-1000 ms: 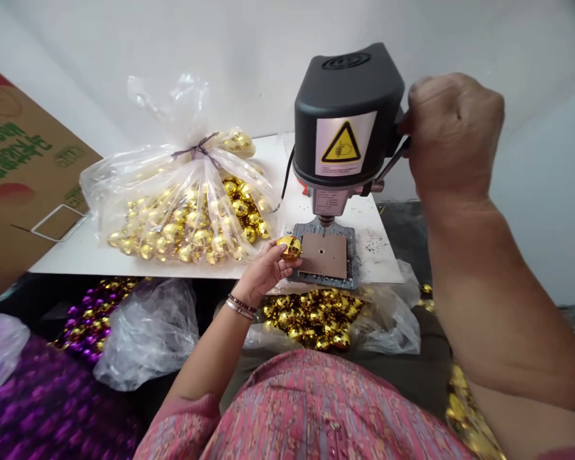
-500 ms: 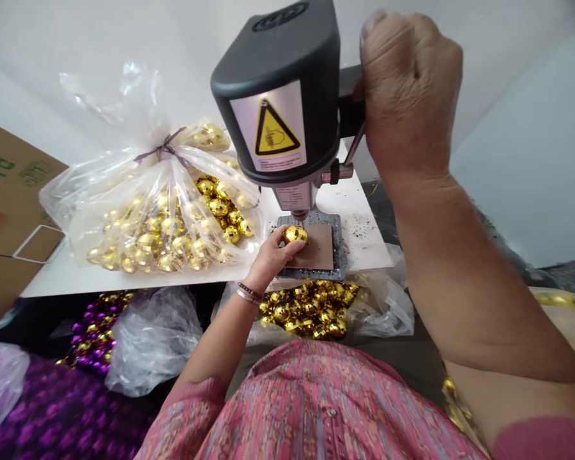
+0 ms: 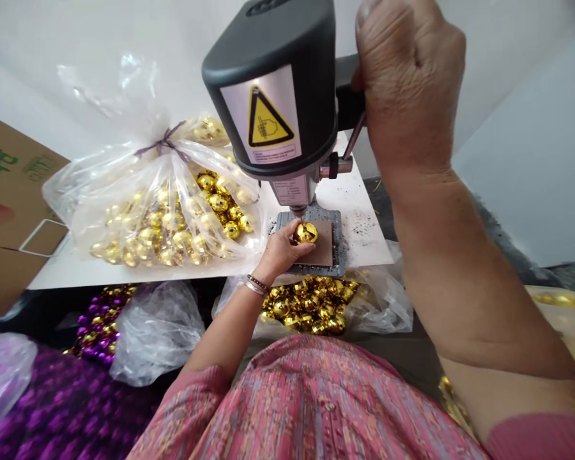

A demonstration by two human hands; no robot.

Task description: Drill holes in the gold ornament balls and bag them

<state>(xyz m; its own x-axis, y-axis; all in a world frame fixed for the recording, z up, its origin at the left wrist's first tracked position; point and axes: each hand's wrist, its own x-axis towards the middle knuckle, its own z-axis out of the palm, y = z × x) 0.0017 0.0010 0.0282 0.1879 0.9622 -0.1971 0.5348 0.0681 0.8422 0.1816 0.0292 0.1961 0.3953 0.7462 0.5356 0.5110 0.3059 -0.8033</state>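
Between the thumb and fingers of my left hand (image 3: pixel 282 250) is a shiny gold faceted ball (image 3: pixel 306 233). It is held over a brown square pad (image 3: pixel 322 254) on the grey metal base (image 3: pixel 336 239) of a drill press (image 3: pixel 273 96). The press has a dark housing with a yellow warning triangle, and its chuck sits just above the ball; the bit itself is hard to make out. Up at the right, my right hand (image 3: pixel 412 83) is wrapped around the drill press lever (image 3: pixel 349 105), most of whose grip the fingers hide.
A tied clear bag (image 3: pixel 96 211) of gold balls lies on the white table (image 3: pixel 364 243), which is strewn with dark shavings. Below the table edge is an open bag of gold balls (image 3: pixel 311 310). Purple and gold balls (image 3: pixel 96 332) and a cardboard box (image 3: pixel 14 211) are at left.
My left hand has shifted slightly right with the gold ball, and the ball has turned, showing a dark spot. My right hand stays on the lever. The view has moved a little.
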